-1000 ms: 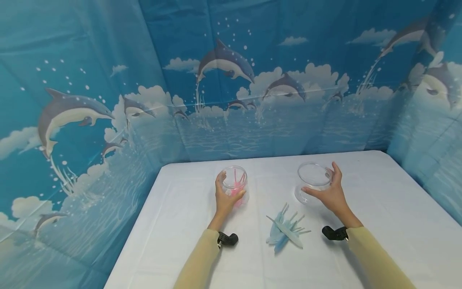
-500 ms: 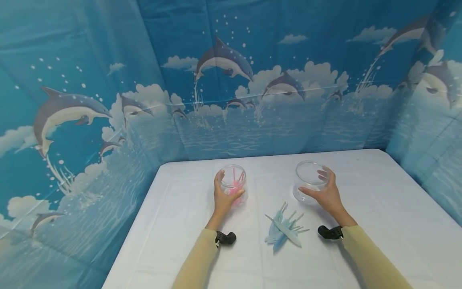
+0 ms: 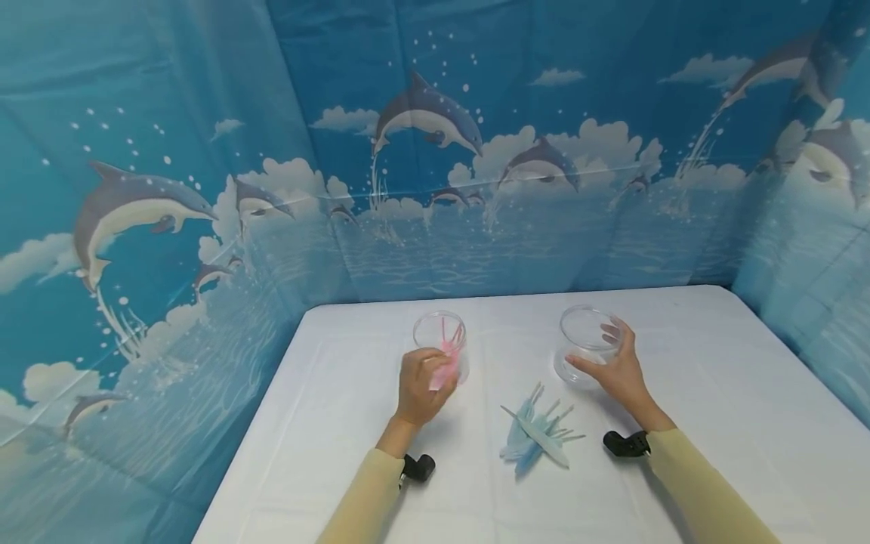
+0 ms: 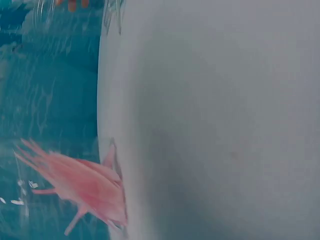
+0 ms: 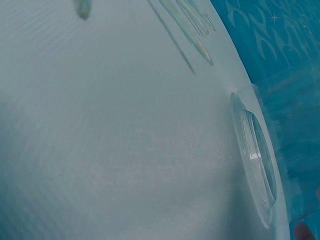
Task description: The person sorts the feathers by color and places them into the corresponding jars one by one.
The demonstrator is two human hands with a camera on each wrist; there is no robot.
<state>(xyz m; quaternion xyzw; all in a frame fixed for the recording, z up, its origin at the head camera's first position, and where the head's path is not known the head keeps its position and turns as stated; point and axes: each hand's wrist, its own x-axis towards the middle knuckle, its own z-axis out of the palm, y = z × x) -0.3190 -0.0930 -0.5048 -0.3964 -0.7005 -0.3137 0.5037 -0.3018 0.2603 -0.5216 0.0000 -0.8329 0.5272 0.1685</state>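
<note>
In the head view my left hand (image 3: 421, 385) is just in front of a clear round jar (image 3: 435, 321), its fingers loosely curled with nothing visible in them. Inside that jar stand pink pieces (image 4: 90, 185) with broad flat bodies and thin stems; their exact kind is unclear. My right hand (image 3: 618, 370) holds a second clear jar (image 3: 578, 366), thumb at the front and fingers round the far right side. No contents show in this second jar. Its base (image 5: 256, 157) rests on the table in the right wrist view.
Between the forearms lies a loose pile of pale blue and greenish pieces (image 3: 537, 438) with thin stems. They lie on a white-covered table (image 3: 326, 393). A blue dolphin-print curtain (image 3: 435, 249) rises behind the table's far edge and along both sides.
My left hand has let go of the pink-filled jar and moved down toward me, its fingers curling in. Earlier, my right fingers closed in around the other jar. Both jars stay in place.
</note>
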